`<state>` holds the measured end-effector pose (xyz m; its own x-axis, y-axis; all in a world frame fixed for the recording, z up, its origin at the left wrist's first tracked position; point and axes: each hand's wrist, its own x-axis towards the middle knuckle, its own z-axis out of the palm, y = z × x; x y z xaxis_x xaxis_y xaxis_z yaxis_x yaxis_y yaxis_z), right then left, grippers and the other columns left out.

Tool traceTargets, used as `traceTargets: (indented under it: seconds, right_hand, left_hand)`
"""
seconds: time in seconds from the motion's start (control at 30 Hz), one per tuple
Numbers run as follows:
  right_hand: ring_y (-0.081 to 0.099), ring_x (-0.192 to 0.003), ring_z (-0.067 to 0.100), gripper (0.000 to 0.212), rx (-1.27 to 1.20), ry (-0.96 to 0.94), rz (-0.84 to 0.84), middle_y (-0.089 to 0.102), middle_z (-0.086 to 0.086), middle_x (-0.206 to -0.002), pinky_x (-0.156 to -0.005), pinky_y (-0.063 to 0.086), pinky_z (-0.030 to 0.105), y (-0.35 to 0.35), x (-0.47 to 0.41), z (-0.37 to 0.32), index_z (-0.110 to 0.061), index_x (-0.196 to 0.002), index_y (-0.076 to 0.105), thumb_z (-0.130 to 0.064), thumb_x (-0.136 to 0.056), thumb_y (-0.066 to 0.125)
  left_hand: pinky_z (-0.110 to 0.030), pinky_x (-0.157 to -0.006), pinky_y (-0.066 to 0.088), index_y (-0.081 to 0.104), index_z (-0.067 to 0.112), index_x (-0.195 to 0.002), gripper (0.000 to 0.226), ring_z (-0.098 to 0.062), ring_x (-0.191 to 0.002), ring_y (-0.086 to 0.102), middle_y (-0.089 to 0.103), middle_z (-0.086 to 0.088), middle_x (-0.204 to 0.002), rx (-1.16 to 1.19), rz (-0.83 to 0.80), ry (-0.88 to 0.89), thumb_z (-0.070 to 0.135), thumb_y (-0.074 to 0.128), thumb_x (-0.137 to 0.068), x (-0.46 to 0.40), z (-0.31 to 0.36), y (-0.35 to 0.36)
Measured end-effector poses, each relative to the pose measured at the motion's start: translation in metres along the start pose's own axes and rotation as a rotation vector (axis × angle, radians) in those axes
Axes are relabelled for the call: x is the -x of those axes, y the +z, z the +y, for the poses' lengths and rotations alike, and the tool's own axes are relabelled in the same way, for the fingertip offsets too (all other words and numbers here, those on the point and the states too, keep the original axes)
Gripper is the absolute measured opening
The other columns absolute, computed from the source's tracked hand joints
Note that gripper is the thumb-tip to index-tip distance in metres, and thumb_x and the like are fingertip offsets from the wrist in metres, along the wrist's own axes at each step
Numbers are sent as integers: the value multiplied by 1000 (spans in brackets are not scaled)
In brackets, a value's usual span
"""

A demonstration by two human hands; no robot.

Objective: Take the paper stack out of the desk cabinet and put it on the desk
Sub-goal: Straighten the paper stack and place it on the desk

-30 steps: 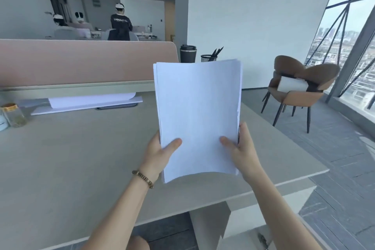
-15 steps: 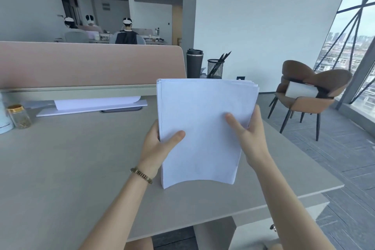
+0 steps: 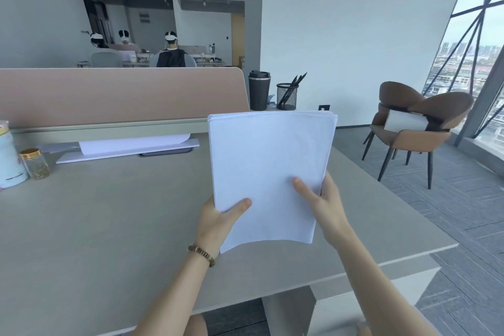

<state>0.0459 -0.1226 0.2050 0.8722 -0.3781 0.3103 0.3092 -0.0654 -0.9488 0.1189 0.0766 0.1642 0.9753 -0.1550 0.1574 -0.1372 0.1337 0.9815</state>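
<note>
paper stack point(image 3: 268, 172) now lower; right hand point(image 3: 326, 206) slid down its edge.

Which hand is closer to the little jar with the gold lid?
Left. The left hand grips the paper stack's left edge, the side facing the jar at the desk's far left. The right hand holds the opposite edge, farther away.

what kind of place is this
Most likely an open-plan office, high up in a city building. A desk with a pink divider panel and a mesh pen holder, people seated at more desks behind, and tall windows over a skyline.
</note>
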Motion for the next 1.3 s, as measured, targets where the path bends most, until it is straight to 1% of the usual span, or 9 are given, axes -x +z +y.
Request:
traceTargets:
  seconds: [0.17,0.33,0.47,0.67,0.8,0.87,1.0,1.17,1.3]
  right_hand:
    - [71,-115,15,48,13,46,45,72,-8,-126,-93,57,42,-1,5,29,-32,-132,58,-27,-88,77]
    - [71,-115,16,46,48,109,45,72,-7,-125,-99,55,51,-2,12,66,-34,-127,59,-35,-85,78]
    - [73,-107,12,32,31,103,95,75,-10,-115,-96,57,50,-1,7,76,-33,-115,60,-29,-87,76]
    - [72,-107,7,36,97,155,82,75,-15,-115,-96,58,44,-6,5,85,-37,-117,60,-40,-84,76]
    - [75,-96,14,35,155,214,130,75,-6,-107,-86,61,47,-17,-14,81,-23,-106,61,-36,-81,80]
    - [73,-90,15,35,247,243,168,73,-4,-103,-74,61,39,-26,-28,76,-18,-103,61,-33,-79,82]
    - [71,-82,20,32,413,350,134,73,-4,-90,-62,52,28,-53,-67,76,-14,-96,68,-32,-74,83]
    - [65,-84,22,34,607,453,50,69,-1,-90,-60,46,27,-93,-114,89,-14,-97,69,-39,-76,80]
    - [64,-81,17,29,713,474,-7,69,-3,-87,-58,44,22,-122,-147,106,-20,-93,70,-45,-80,76]
  left_hand:
    - [-22,-77,58,75,15,-106,30,-7,-93,75,79,6,-99,-5,24,-33,15,84,-76,-2,-6,2]
    - [-2,-60,49,76,17,-100,26,14,-76,70,77,19,-83,-88,11,-64,14,85,-75,5,-17,1]
    - [-5,-65,52,75,19,-96,24,12,-78,70,76,15,-90,-113,33,-12,11,84,-76,-3,-15,5]
    - [-23,-85,54,75,23,-101,25,2,-90,72,79,15,-96,-135,27,-70,20,83,-77,-8,-24,7]
    - [-12,-70,56,74,11,-94,19,8,-61,62,69,22,-89,-215,-14,-124,20,82,-79,-23,-17,21]
    - [-7,-51,51,72,14,-85,13,5,-65,63,73,15,-88,-247,-53,-186,20,82,-79,-37,-16,32]
    - [-23,-67,45,63,15,-80,26,-15,-80,62,68,2,-87,-305,-87,-325,28,85,-75,-66,-24,60]
    - [-9,-38,41,66,15,-76,17,0,-65,58,66,7,-75,-270,-116,-434,15,83,-77,-100,-49,104]
    - [-16,-51,39,61,17,-70,23,-1,-65,55,63,9,-73,-292,-125,-462,18,84,-77,-131,-59,134]
